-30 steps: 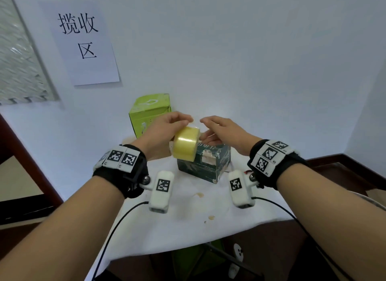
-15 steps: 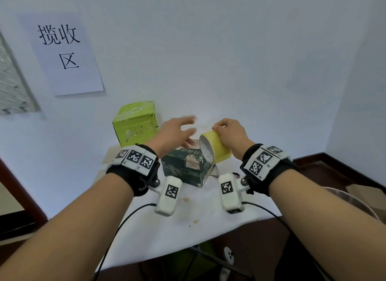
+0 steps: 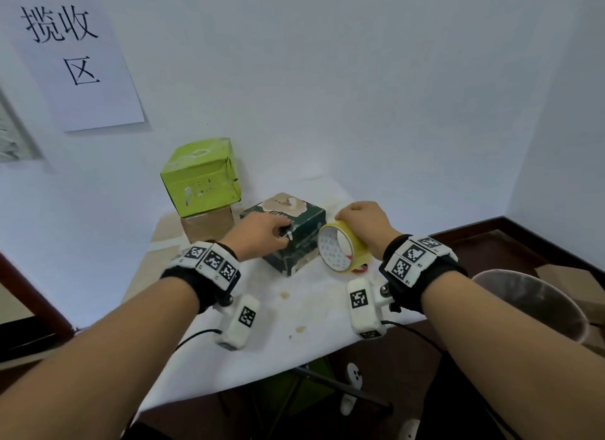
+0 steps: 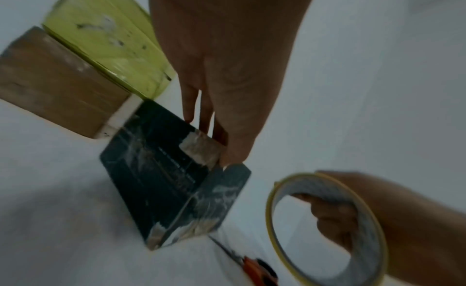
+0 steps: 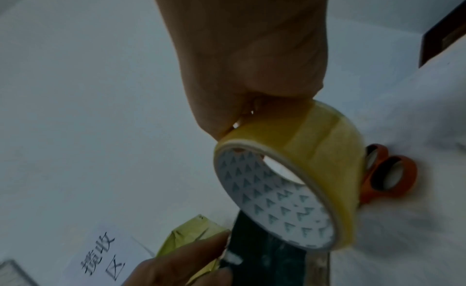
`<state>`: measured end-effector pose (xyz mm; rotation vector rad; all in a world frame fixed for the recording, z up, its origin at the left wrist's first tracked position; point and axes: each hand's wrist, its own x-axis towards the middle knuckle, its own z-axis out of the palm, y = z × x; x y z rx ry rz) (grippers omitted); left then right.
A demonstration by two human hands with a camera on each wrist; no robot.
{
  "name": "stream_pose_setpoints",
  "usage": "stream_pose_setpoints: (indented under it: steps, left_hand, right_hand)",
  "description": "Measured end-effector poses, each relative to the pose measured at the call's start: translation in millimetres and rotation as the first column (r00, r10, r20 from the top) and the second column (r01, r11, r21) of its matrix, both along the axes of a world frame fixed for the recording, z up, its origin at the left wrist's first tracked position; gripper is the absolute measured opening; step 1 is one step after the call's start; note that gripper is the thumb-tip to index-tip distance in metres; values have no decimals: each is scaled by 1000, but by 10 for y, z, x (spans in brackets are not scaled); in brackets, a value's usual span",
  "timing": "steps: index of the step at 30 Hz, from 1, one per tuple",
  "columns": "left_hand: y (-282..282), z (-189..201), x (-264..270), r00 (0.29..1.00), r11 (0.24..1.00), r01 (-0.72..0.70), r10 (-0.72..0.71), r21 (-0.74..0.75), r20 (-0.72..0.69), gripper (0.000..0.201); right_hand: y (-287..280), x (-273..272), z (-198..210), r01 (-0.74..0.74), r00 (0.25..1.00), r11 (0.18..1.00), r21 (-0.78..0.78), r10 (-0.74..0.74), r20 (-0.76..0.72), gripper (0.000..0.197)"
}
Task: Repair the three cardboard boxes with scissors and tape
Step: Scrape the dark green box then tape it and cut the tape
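Note:
A dark green box (image 3: 294, 233) with a torn, peeled top lies mid-table. My left hand (image 3: 278, 235) holds its near top corner, fingers over the top and thumb on the side (image 4: 234, 156). My right hand (image 3: 361, 218) grips a yellow tape roll (image 3: 340, 249) by its rim, just right of that box and close above the table. Orange-handled scissors (image 5: 388, 174) lie on the table under the roll. A light green box (image 3: 200, 177) sits on a brown cardboard box (image 3: 206, 225) at the back left.
The table (image 3: 294, 325) has a stained white cover and stands in a wall corner. A round bin (image 3: 530, 295) stands low at the right. A paper sign (image 3: 75, 59) hangs on the left wall. Cables run from both wrists.
The tape roll went from my left hand to my right, which lowered it to the right of the dark box. My left hand dropped onto that box's corner.

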<state>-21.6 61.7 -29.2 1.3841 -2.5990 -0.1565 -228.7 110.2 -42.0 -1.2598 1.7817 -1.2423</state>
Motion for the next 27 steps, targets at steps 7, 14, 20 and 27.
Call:
stream_pose_setpoints:
  steps: [7,14,20,27]
  left_hand:
    - [5,-173,285,983,993,31,-51,-117,-177,22]
    - [-17,-259,218,965,974,-54,-6,-221,-262,6]
    - [-30,-303,240,953,977,-56,-9,-205,-302,8]
    - [-7,-251,302,902,997,-62,38,-43,-431,8]
  right_hand:
    - [-30,274,15,-108,994,983,-151,108,-12,22]
    - [-122,386,-67,-118,989,991,-66,112,-93,15]
    - [-120,408,-138,-83,992,993,-78,74,-104,15]
    - [-120,431,-150,-70,995,994,-83,63,-82,17]
